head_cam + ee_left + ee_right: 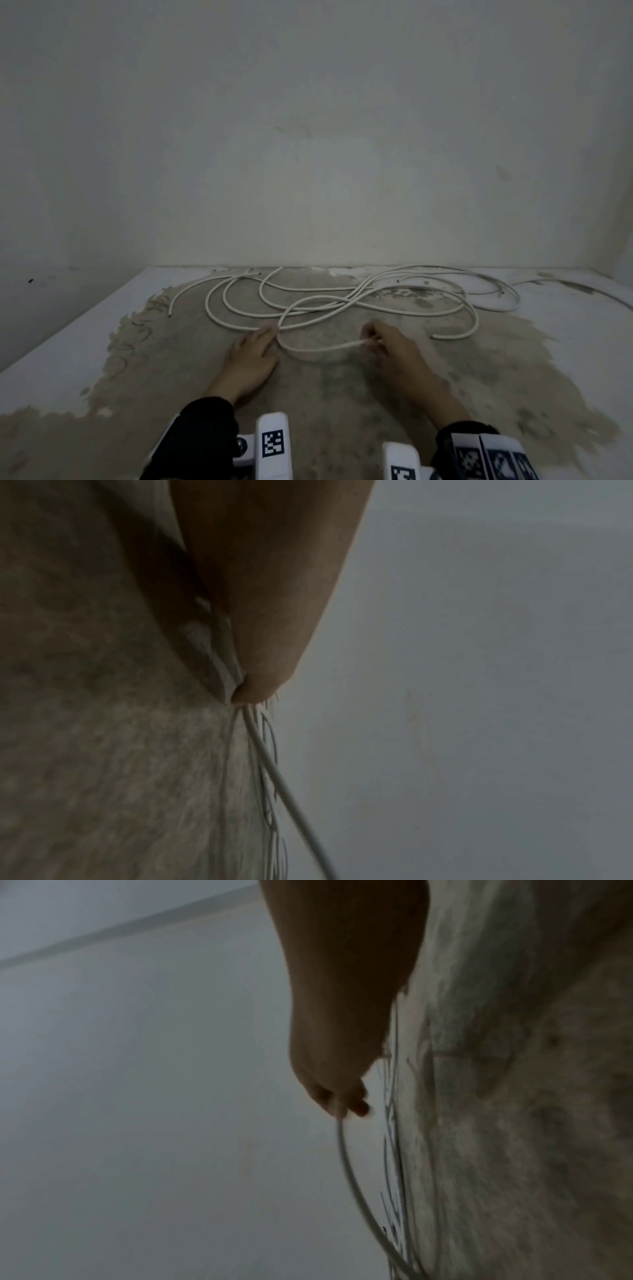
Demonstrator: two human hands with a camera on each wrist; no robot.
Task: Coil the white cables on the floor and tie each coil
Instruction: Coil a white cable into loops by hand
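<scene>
White cables [342,301] sprawl in loose, overlapping loops across a stained floor [376,394] at the foot of a pale wall [308,137]. The right hand [390,346] pinches one cable end between thumb and curled fingers, lifting a strand clear of the ground. The left hand [253,356] lies flat, fingers straight, fingertips pressing the near loop where strands cross. Dark sleeves [202,431] cover both wrists.

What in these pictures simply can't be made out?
- How many white cables there are: the head view shows overlapping loops, impossible to separate.
- The left hand's fingertips: its own back hides their contact with the cable.
- The right hand's grip: blurred in the head view, dark in its wrist view.
- The far-right strand: cut off by the frame edge.
</scene>
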